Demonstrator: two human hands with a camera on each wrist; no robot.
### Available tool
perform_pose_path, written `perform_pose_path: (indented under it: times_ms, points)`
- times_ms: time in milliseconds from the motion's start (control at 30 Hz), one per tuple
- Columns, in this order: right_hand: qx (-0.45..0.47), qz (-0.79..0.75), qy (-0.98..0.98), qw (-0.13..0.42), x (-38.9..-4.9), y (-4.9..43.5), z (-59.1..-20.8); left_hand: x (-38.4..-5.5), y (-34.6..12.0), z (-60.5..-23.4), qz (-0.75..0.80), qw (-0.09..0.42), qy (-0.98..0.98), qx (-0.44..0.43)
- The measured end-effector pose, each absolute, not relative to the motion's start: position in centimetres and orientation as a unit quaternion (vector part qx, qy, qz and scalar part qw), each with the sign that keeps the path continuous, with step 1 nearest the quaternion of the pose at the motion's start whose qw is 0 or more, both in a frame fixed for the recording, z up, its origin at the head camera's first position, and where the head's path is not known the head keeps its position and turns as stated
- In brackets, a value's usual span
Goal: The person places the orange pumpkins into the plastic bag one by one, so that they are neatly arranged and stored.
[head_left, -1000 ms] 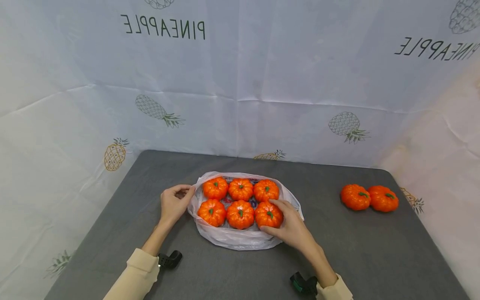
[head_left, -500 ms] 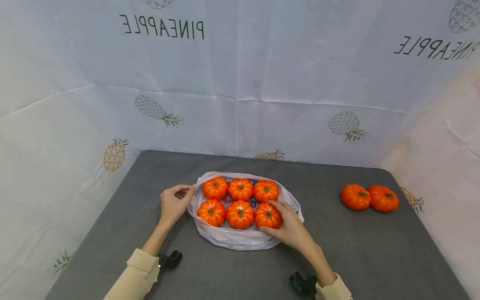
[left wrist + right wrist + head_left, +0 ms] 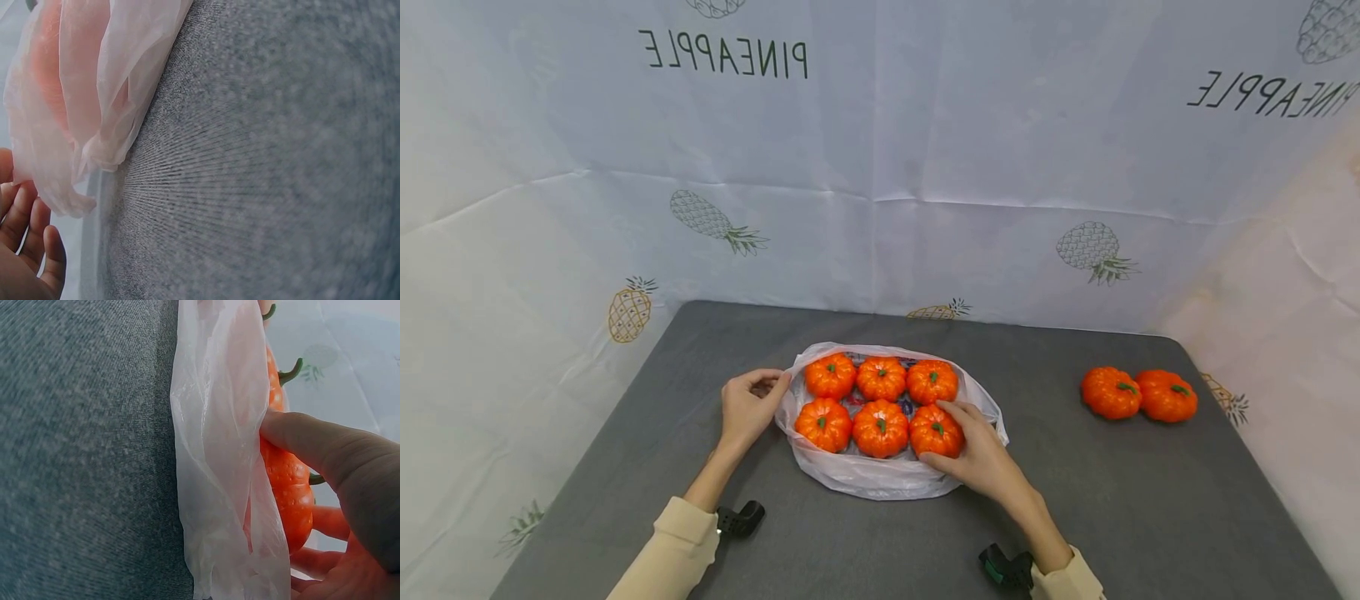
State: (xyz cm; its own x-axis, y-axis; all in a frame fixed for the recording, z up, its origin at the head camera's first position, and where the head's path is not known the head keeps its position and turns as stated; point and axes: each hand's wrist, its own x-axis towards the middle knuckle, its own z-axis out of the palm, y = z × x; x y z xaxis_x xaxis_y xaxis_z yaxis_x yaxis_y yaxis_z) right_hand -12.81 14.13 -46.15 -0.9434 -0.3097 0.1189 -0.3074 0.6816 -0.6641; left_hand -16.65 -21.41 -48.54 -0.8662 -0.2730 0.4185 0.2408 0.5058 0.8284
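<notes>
A thin white plastic bag (image 3: 880, 482) lies with its mouth spread wide on the table. Inside it, small orange toy pumpkins with green stems stand in two rows of three. My left hand (image 3: 751, 406) pinches the bag's left rim between thumb and finger; the left wrist view shows the film (image 3: 47, 169) drawn to the fingertips. Reaching over the right rim, my right hand (image 3: 981, 446) has thumb and fingers around the front right pumpkin (image 3: 936, 431). In the right wrist view the thumb presses that pumpkin (image 3: 290, 494) just above the bag's edge.
Two more pumpkins (image 3: 1111, 393) sit side by side at the right of the dark grey table (image 3: 1120, 500). Behind the table hangs a white cloth (image 3: 970, 142) printed with pineapples. Each wrist wears a black camera strap (image 3: 741, 518).
Between one second and half a second ago the front right pumpkin shifted slightly left within the bag. Both hands have stayed almost still.
</notes>
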Motion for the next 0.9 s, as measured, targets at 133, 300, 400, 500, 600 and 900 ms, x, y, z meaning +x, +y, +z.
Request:
perform_pose_path:
  times_ms: [133,300,400,500,600,900]
  points:
    - [-0.167,-0.36,0.918,0.009,-12.9,14.2,-46.1,-16.6,-21.4,-48.4,-0.502,0.256,-0.826,0.01]
    - [-0.163,-0.364,0.917,0.019,-13.0,14.1,-46.2,-16.6,-21.4,-48.3,-0.504,0.253,-0.826,0.011]
    - [-0.161,-0.366,0.916,0.021,-12.9,14.1,-46.2,-16.6,-21.3,-48.1,-0.499,0.253,-0.829,0.009]
    - [-0.161,-0.366,0.916,0.02,-12.9,14.1,-46.2,-16.6,-21.3,-48.0,-0.496,0.254,-0.83,0.006]
    - [-0.161,-0.366,0.916,0.015,-12.8,14.0,-46.1,-16.6,-21.3,-47.8,-0.496,0.257,-0.83,0.003]
    - [-0.184,-0.365,0.912,-0.034,-12.7,14.2,-45.4,-16.6,-21.2,-47.3,-0.495,0.255,-0.831,0.001]
